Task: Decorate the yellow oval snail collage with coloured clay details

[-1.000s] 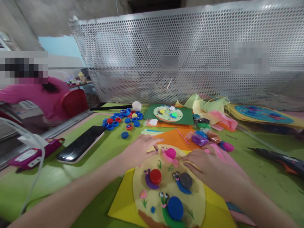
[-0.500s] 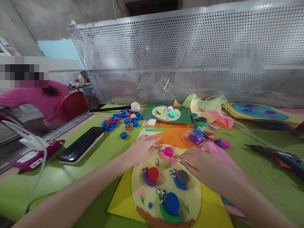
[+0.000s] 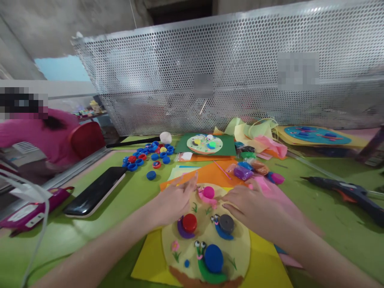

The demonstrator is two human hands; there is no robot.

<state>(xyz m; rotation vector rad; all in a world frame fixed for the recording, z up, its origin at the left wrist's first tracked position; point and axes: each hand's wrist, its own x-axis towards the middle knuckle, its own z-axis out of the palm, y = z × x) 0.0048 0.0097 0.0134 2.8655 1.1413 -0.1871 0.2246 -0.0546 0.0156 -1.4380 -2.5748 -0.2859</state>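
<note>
A pale yellow round craft board [image 3: 240, 244] lies on a yellow sheet [image 3: 264, 272] before me. Several clay snails with bottle-cap shells sit on it: pink [image 3: 208, 193], red [image 3: 189, 223], grey [image 3: 226, 223] and blue [image 3: 213, 258]. My left hand [image 3: 175, 196] lies flat with fingers stretched on the board's upper left edge, beside the pink snail. My right hand [image 3: 252, 206] rests flat on the upper right edge, fingers pointing toward the pink snail. Neither hand holds anything.
Loose blue and red bottle caps [image 3: 150, 154] lie at back left, next to a black phone [image 3: 94, 192]. Clay packets [image 3: 244, 172], a second craft on green card [image 3: 205, 145] and paper scraps sit behind. A glue gun [image 3: 345, 190] lies right. A person in pink [image 3: 39, 136] is at left.
My view has shifted slightly, so the board sits lower and more to the left. My left hand has drawn back a little along the board's edge; the right hand stays flat.
</note>
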